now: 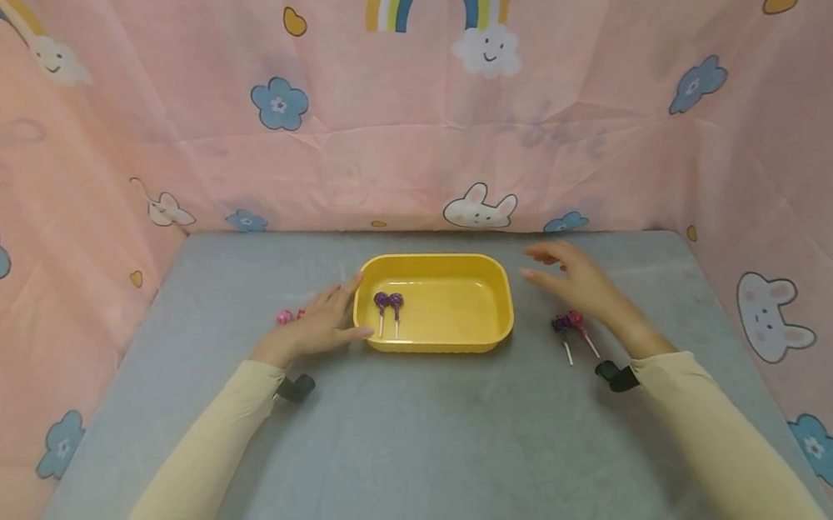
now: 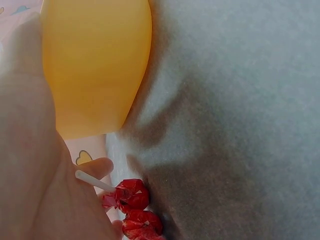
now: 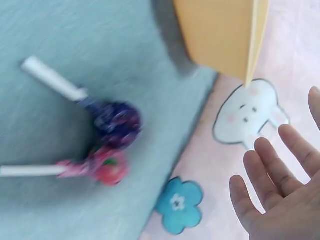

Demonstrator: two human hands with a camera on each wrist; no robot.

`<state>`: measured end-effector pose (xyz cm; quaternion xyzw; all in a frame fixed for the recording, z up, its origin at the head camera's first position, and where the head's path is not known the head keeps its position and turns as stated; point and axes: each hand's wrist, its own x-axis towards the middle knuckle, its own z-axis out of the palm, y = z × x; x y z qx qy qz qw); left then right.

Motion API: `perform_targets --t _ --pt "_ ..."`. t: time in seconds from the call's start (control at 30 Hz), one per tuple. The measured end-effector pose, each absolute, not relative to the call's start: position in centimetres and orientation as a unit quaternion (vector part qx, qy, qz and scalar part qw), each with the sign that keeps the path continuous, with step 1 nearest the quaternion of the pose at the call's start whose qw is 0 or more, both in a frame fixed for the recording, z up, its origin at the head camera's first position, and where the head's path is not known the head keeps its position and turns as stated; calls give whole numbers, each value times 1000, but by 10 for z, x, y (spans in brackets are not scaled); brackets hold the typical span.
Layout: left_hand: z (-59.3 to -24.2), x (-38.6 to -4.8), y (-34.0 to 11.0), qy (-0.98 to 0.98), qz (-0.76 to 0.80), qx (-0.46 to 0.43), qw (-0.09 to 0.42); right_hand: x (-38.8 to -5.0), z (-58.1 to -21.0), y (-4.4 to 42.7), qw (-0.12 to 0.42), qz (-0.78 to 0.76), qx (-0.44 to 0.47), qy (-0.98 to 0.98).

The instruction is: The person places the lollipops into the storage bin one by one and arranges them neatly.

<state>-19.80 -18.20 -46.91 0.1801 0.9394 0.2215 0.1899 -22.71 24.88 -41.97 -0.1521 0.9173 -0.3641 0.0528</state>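
Observation:
A yellow plastic tray [image 1: 457, 310] stands at the middle back of the table, with two purple-wrapped lollipops [image 1: 397, 300] lying in its left part. My left hand [image 1: 316, 324] rests against the tray's left end, fingers extended along the rim. Beyond that hand lie a pink lollipop [image 1: 285, 316] and red-wrapped lollipops [image 2: 133, 195], partly hidden by it. To the right of the tray, my right hand [image 1: 583, 289] is raised with spread fingers and holds nothing. Close below it, a dark purple lollipop [image 3: 119, 124] and a pink-red lollipop [image 3: 109, 166] lie touching on the table.
The grey tabletop [image 1: 414, 444] stretches in front of the tray. Pink printed cloth [image 1: 367, 146] hangs behind the table and along both sides. Each wrist wears a small black camera mount, such as the right one [image 1: 616, 376].

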Motion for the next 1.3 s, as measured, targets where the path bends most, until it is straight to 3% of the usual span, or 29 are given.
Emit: perform_targets --t 1.07,1.3 --pt "-468 -197 -179 940 222 170 196 -204 -481 303 99 -316 -105 938" --pt "-469 -198 -180 939 225 176 190 -197 -483 304 86 -319 -120 936"
